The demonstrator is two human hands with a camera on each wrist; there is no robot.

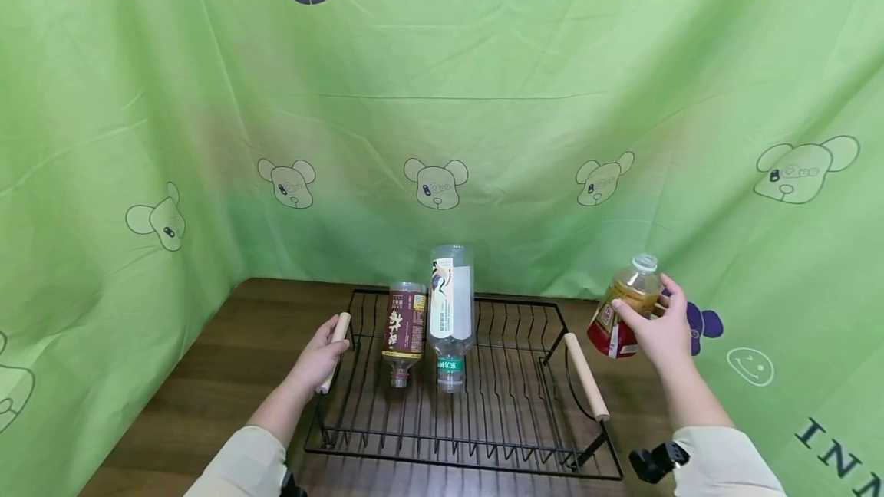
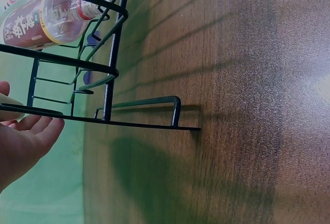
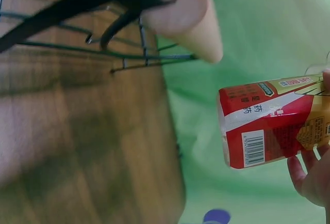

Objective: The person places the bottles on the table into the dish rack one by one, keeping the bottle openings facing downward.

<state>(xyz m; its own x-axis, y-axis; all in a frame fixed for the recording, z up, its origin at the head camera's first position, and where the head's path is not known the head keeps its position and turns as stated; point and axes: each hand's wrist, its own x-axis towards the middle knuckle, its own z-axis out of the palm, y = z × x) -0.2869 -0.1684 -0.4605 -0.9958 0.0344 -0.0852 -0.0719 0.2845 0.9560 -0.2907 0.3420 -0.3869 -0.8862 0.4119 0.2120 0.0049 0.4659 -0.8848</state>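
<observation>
My left hand point(image 1: 320, 355) grips the left wooden handle point(image 1: 336, 351) of a black wire dish rack point(image 1: 511, 382). In the left wrist view, the fingers point(image 2: 44, 131) of that hand curl around the handle. My right hand point(image 1: 664, 326) holds a plastic bottle point(image 1: 630, 301) with a red and yellow label, mouth up and tilted, in the air right of the rack. Its barcode side faces the right wrist camera. Two bottles rest neck-down in the rack: a small one with a maroon label point(image 1: 404, 324) and a taller clear one with a white label point(image 1: 452, 305).
The rack stands on a brown wooden table point(image 1: 228, 374). Its right wooden handle point(image 1: 587, 378) rises between the rack and the right hand. A green patterned cloth point(image 1: 525, 136) hangs behind the table and along both sides.
</observation>
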